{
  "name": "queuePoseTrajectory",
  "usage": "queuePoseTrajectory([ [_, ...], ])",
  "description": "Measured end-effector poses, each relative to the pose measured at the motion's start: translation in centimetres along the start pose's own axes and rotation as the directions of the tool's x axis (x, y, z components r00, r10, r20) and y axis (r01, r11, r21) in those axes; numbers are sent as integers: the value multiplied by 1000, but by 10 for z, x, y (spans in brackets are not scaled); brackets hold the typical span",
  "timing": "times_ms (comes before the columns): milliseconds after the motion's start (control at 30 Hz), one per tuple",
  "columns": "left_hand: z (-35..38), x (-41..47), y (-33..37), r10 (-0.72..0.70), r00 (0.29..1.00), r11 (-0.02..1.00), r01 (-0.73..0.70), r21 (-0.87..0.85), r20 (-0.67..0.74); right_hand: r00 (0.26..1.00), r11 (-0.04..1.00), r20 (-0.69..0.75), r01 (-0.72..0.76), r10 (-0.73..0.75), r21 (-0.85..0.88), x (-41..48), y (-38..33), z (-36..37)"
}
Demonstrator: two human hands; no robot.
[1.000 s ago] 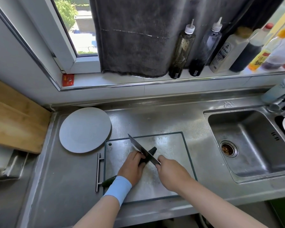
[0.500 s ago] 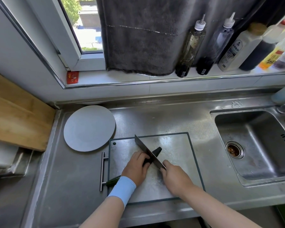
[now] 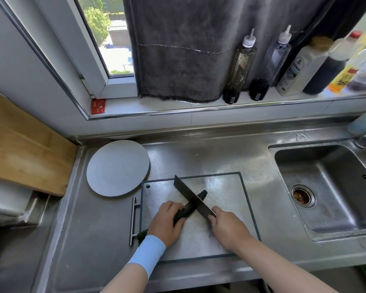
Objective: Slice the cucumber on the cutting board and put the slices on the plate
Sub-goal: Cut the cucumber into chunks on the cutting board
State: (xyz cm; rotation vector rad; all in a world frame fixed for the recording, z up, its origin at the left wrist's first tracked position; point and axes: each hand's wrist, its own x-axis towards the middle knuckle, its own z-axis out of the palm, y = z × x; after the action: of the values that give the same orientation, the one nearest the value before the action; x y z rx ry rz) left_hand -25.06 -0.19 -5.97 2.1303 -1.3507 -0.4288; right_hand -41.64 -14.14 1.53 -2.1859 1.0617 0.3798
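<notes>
Cucumber (image 3: 187,210) lies diagonally on cutting board (image 3: 226,187), dark tip toward board's middle, other end poking past board's left edge. Left hand (image 3: 165,223), fingers curled, pins cucumber down on board's left half. Right hand (image 3: 228,227) wrapped tight round handle of knife (image 3: 184,187), blade crossing cucumber just beside left fingers. Plate (image 3: 117,168) just beside board's far-left corner; sink (image 3: 325,208) right of board

Open counter (image 3: 260,187) runs between cutting board (image 3: 226,193) and sink (image 3: 336,208); plate (image 3: 117,168) sits beside board.
</notes>
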Motion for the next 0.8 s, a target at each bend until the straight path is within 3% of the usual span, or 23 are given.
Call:
queuePoseTrajectory([
  [400,11,25,26,-129,992,991,129,-20,-12,998,1000,-55,-12,13,29,0,-4,-27],
  [800,4,0,6,-34,994,999,32,-21,-107,992,994,-66,104,-105,-22,-21,-30,-12],
])
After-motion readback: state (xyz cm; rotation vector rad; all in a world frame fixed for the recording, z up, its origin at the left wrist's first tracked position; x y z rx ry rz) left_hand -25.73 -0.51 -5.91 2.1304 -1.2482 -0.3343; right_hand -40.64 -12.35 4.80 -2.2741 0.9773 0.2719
